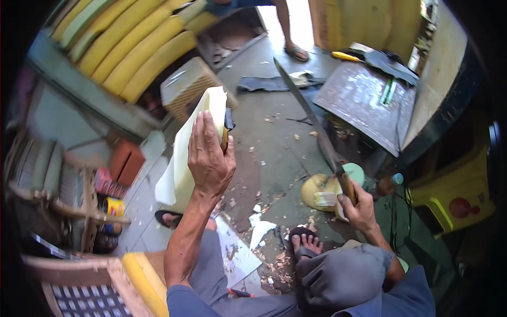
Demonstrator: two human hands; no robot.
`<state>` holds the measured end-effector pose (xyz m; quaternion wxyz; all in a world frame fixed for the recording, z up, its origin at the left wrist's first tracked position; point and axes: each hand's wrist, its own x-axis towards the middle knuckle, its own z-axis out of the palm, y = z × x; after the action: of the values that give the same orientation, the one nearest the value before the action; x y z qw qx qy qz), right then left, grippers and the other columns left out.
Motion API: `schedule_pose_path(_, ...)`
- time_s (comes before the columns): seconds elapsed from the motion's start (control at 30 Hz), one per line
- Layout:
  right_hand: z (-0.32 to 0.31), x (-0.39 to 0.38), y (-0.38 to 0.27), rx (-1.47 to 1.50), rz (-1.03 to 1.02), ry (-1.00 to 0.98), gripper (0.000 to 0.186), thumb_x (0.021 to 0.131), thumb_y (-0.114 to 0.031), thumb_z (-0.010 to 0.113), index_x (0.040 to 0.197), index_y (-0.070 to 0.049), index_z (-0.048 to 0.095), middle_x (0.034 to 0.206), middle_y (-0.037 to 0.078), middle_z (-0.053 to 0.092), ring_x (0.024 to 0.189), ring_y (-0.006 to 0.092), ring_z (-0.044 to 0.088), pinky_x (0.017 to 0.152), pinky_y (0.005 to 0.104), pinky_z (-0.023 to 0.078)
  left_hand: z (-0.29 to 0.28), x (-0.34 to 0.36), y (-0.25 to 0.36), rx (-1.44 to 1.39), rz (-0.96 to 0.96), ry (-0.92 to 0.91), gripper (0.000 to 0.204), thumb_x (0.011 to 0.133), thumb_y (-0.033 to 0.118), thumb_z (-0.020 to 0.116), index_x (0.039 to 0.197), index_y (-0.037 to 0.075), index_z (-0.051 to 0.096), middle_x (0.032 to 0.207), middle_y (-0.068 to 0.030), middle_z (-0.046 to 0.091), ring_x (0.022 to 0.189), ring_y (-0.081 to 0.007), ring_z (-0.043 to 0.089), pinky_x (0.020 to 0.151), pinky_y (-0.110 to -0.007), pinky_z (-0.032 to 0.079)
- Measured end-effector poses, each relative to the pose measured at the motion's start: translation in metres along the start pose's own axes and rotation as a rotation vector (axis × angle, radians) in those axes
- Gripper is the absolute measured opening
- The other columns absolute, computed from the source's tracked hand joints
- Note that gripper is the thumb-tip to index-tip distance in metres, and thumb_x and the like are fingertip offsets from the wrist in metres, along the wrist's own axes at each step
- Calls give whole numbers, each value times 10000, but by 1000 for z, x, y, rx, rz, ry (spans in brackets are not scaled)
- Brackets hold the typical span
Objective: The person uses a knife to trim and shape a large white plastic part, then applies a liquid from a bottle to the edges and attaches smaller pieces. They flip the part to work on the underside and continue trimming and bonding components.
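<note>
My left hand (208,158) grips an upright cream foam piece (177,169), fingers close together over its face; a brown edge and a dark strip show behind it. My right hand (359,211) holds the wooden handle of a long dark knife (309,105), whose blade points up and forward, apart from the foam. Below and beside that hand are a yellowish round object (314,187) with a pale block on it and a light green disc (354,170). Pale scraps (260,232) lie on the floor (248,137) between my sandalled feet.
Yellow padded pieces (127,58) stand at upper left, beside a woven stool (177,92). Another person's leg (285,31) is ahead. A metal board (359,105) with tools, a bottle (386,186) and a yellow plastic stool (449,195) are rightward. Wooden furniture and a red box (127,161) are left.
</note>
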<state>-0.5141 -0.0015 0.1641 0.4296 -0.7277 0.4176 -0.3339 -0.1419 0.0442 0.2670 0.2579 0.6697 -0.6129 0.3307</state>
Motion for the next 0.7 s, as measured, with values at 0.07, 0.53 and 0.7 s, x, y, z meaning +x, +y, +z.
schedule_pose_path(0.07, 10, 20, -18, 9, -113, -61, 509, 920, -122, 711, 1393, 11, 579, 948, 171, 720, 859, 213, 701, 812, 344, 547, -64, -10, -9, 63, -27, 106, 711, 973, 217, 695, 1551, -39, 370, 1394, -298, 551, 1213, -465, 612, 1046, -494, 504)
schedule_pose_path(0.53, -27, 2, -128, 362, -303, -222, 352, 963, -161, 670, 1265, 1, 591, 741, -15, 531, 565, 64, 517, 507, 257, 432, -263, -91, 28, -86, -231, 363, 468, 1036, 190, 604, 1429, -52, 527, 1269, -238, 616, 1163, -380, 628, 1009, -436, 497)
schedule_pose_path(0.7, -9, -18, -145, 423, -287, -239, 306, 903, -113, 743, 1156, -24, 594, 791, -1, 585, 633, 77, 558, 555, 277, 461, -267, -114, 68, -127, -124, 226, 424, 974, 63, 640, 1384, -34, 584, 1270, -242, 637, 1159, -384, 644, 1029, -415, 498)
